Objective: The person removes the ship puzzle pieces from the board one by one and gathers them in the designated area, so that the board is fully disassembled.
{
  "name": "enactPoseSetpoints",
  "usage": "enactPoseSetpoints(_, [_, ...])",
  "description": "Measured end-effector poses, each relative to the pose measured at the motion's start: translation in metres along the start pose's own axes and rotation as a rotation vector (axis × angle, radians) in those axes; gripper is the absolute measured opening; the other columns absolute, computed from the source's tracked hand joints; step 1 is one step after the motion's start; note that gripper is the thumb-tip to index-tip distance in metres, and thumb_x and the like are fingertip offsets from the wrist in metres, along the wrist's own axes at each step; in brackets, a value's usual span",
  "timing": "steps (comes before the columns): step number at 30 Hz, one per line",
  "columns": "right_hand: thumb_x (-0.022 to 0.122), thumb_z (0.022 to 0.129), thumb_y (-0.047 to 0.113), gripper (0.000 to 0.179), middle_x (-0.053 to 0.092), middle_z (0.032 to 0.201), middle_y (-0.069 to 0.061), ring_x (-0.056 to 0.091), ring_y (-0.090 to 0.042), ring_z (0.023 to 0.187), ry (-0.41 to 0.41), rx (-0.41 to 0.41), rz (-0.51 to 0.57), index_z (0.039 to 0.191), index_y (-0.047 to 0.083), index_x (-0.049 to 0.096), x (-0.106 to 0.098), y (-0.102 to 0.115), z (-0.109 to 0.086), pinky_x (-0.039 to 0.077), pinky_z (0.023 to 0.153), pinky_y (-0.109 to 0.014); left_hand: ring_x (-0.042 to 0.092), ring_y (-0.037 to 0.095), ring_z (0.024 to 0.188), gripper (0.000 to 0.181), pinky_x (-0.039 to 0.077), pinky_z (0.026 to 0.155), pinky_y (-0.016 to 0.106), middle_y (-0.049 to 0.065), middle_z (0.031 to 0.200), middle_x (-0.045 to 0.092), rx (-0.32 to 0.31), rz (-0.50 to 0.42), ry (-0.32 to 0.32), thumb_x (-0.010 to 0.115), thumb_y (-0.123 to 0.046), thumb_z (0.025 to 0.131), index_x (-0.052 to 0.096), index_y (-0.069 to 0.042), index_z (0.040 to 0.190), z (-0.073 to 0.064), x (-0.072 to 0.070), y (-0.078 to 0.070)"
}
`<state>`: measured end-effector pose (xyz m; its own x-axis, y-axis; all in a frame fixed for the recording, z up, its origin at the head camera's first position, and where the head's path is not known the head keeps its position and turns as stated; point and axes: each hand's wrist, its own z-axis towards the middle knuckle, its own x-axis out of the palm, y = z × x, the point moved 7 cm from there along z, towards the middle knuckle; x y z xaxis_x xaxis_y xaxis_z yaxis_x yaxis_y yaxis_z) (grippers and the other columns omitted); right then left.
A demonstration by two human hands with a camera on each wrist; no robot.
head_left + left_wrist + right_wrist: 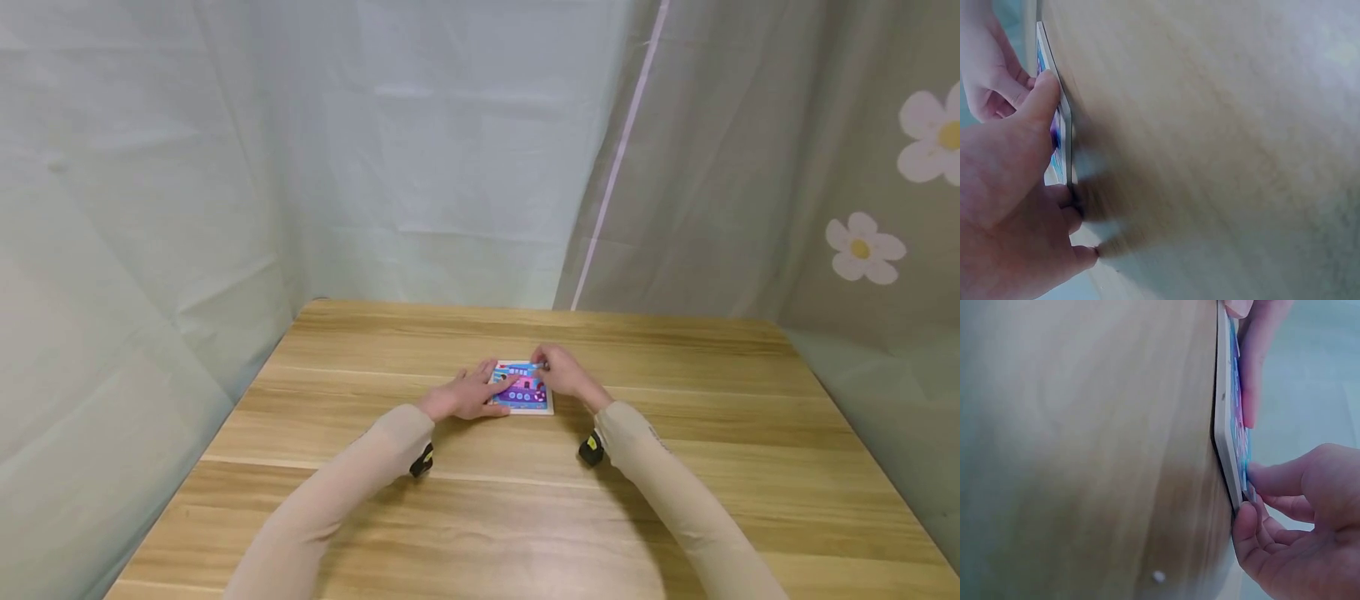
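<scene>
A small square picture puzzle (527, 398) with a pale border and a purple and pink ship lies flat on the table. My left hand (470, 395) rests on its left side with the fingers spread, one of them stretched across the picture. At the far right corner my right hand (562, 372) pinches a thin puzzle piece (1249, 493), which looks tilted up from the board. In the right wrist view the thumb is above the piece and the fingers curl below it. The fingers hide much of that piece.
The wooden table (480, 517) reaches out around the puzzle on all sides. Pale curtains (450, 167) hang behind its far edge, and a grey one with flowers (862, 247) hangs at the right. A small white speck (1159, 576) shows in the right wrist view.
</scene>
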<state>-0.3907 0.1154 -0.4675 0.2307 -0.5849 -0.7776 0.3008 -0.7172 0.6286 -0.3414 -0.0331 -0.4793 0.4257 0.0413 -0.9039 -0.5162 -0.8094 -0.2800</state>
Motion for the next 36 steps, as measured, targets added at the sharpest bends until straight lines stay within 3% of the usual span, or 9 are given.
enactPoseSetpoints(21, [0.065,0.085,-0.005,0.021,0.064,0.097,-0.014,0.061,-0.025,0.089,-0.129,0.104,0.181,0.106,0.001,0.062,-0.0093,-0.0075,-0.0036,0.054,0.082,-0.037,0.002,0.039,0.15,0.068,0.011,0.118,0.062,0.024,0.161,-0.003,0.01,-0.008,-0.005,0.043,-0.051,0.099,0.015,-0.028,0.156,-0.0005,-0.0015,-0.0019])
enactPoseSetpoints(30, [0.062,0.087,-0.005,0.015,0.069,0.098,-0.014,0.064,-0.028,0.094,-0.094,-0.004,0.07,0.099,0.002,0.069,-0.0065,-0.0047,-0.0011,0.054,0.09,-0.042,0.0,0.037,0.15,0.068,0.012,0.118,0.062,0.024,0.161,-0.004,0.0,0.026,-0.001,0.042,-0.055,0.098,0.013,-0.033,0.156,0.0024,0.0004,0.0002])
enactPoseSetpoints(36, [0.061,0.088,-0.005,0.013,0.068,0.095,-0.013,0.062,-0.025,0.091,-0.077,0.0,0.115,0.097,0.001,0.068,-0.0075,-0.0025,-0.0027,0.054,0.087,-0.041,0.003,0.04,0.15,0.061,0.016,0.116,0.064,0.027,0.16,-0.001,0.015,0.072,0.019,0.041,-0.053,0.098,0.018,-0.041,0.153,0.0044,0.0001,-0.0027])
